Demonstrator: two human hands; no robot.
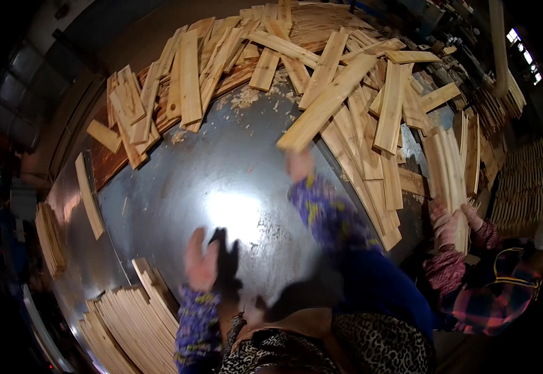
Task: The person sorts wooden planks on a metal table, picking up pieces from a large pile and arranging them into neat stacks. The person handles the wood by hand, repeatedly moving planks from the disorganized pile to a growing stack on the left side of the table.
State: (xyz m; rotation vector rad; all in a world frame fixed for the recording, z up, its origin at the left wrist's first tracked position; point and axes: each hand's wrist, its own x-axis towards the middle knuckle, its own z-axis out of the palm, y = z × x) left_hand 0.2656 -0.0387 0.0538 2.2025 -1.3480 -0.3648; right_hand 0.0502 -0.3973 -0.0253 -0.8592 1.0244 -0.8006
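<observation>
My right hand (299, 164) reaches over the metal table (178, 181) and grips the near end of a long, pale wooden board (329, 103). That board slants away to the upper right, across other boards. Slightly blurred, my left hand (201, 260) is above the table with thumb and fingers apart and nothing in it. Its closest wood is a neat stack of boards (137, 321) at the lower left, not touched by the hand.
A loose heap of boards (187, 78) spreads along the far side, with wood shavings (245, 100) before it. One board (89, 196) lies at the left near a small stack (49, 240). On the right, a co-worker's hands (449, 224) hold a bundle of boards (446, 168).
</observation>
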